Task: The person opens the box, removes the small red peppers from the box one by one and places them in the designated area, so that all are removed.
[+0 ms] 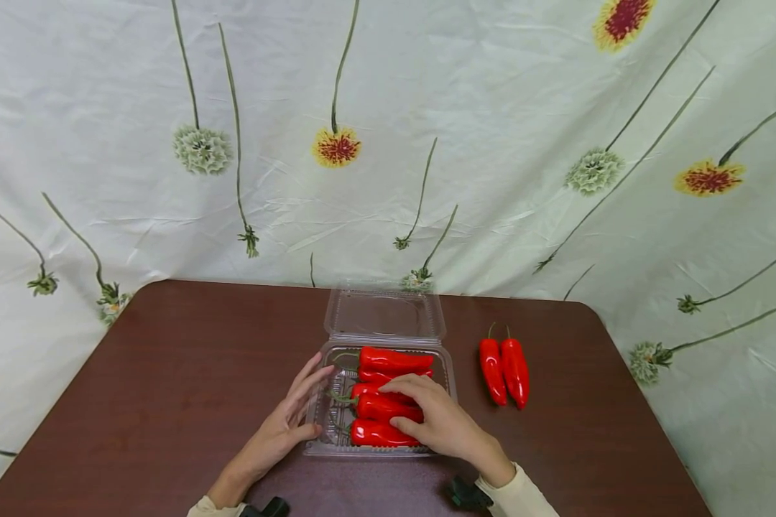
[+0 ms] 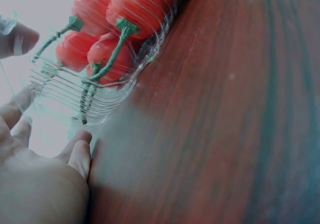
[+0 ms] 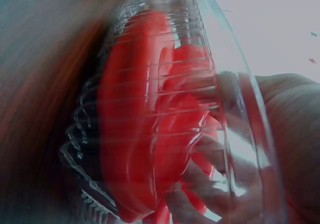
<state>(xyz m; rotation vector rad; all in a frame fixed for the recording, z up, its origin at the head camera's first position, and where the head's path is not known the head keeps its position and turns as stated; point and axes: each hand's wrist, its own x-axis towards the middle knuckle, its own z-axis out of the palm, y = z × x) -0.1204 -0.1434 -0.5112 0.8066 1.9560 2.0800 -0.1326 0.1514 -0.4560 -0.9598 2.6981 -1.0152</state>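
A clear plastic clamshell box (image 1: pixel 450 375) sits open at the table's near middle, its lid (image 1: pixel 384 316) tilted back. Several red peppers (image 1: pixel 394 357) with green stems lie inside. My left hand (image 1: pixel 291 420) rests with straight fingers against the box's left rim, thumb at the near corner; the left wrist view shows the palm (image 2: pixel 40 184) beside the ribbed box wall (image 2: pixel 65 91). My right hand (image 1: pixel 440 424) reaches into the box, its fingers and thumb curled round one red pepper (image 1: pixel 381 408). In the right wrist view the fingers (image 3: pixel 200 179) show among the peppers (image 3: pixel 120 108) through the plastic.
Two more red peppers (image 1: pixel 491 370) (image 1: pixel 515 370) lie side by side on the brown table (image 1: pixel 168 380), right of the box. A pale flowered cloth (image 1: pixel 388 143) hangs behind the table's far edge. A black wrist mount (image 1: pixel 465 494) sits at my right cuff.
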